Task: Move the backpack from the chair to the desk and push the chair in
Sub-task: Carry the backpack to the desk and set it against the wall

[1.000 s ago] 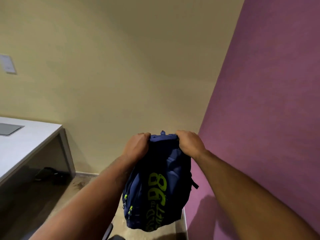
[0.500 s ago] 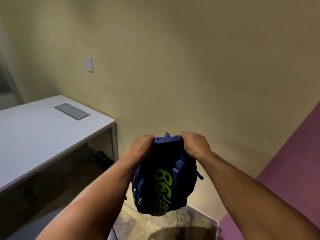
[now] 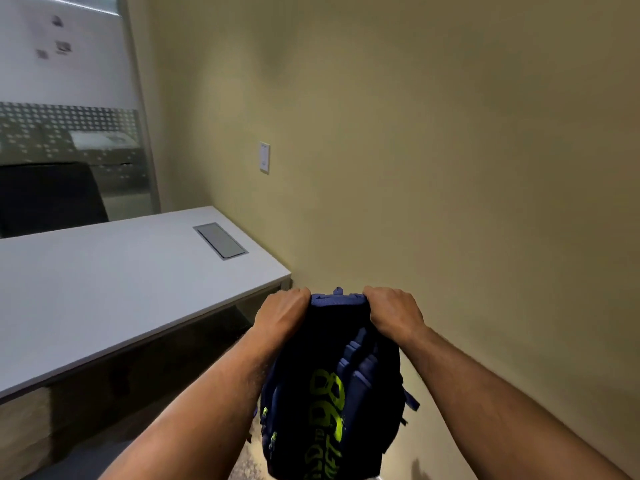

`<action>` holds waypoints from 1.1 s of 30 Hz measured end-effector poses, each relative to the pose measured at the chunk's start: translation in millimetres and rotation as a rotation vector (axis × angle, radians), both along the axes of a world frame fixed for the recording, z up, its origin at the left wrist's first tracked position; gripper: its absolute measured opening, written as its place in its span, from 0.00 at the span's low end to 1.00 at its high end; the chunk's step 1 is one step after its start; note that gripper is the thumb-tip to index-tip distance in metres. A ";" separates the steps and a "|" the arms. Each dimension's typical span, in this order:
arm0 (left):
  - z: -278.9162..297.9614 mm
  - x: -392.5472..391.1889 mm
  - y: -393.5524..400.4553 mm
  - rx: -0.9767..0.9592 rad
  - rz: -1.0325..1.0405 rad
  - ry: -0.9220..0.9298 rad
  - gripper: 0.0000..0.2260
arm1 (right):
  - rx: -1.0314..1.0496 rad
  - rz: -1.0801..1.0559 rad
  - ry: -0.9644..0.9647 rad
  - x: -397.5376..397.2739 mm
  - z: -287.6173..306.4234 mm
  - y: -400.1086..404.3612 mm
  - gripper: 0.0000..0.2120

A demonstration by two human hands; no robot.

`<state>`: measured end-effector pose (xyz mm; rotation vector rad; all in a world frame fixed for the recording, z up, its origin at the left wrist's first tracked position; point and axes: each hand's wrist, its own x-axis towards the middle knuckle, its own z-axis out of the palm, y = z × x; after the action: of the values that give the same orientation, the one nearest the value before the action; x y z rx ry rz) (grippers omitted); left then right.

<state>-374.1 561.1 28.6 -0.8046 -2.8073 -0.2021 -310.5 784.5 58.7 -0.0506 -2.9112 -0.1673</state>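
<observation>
Backpack (image 3: pixel 332 386): off chair, airborne right of bench (image 3: pixel 114 282), both hands' fingers (image 3: pixel 298 296) clenched on its top; placement, chair push pending.

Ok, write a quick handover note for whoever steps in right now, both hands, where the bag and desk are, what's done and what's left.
Left hand: closed on the top left edge of the backpack.
Right hand: closed on its top right edge.
Backpack: hanging in the air from both grips, off the near right corner of the white desk, not over it yet.
Done: backpack lifted.
Left: carry it left, set it on the desk, then push the chair in. That chair is out of view.
</observation>
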 end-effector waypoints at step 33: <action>106.9 -391.8 -72.2 0.231 0.543 0.360 0.04 | -0.307 0.548 0.379 -459.1 103.8 -67.7 0.09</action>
<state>-765.9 488.9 135.5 -0.0089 -2.4814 -0.2516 -769.6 716.8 162.5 0.5891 -2.4355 0.3421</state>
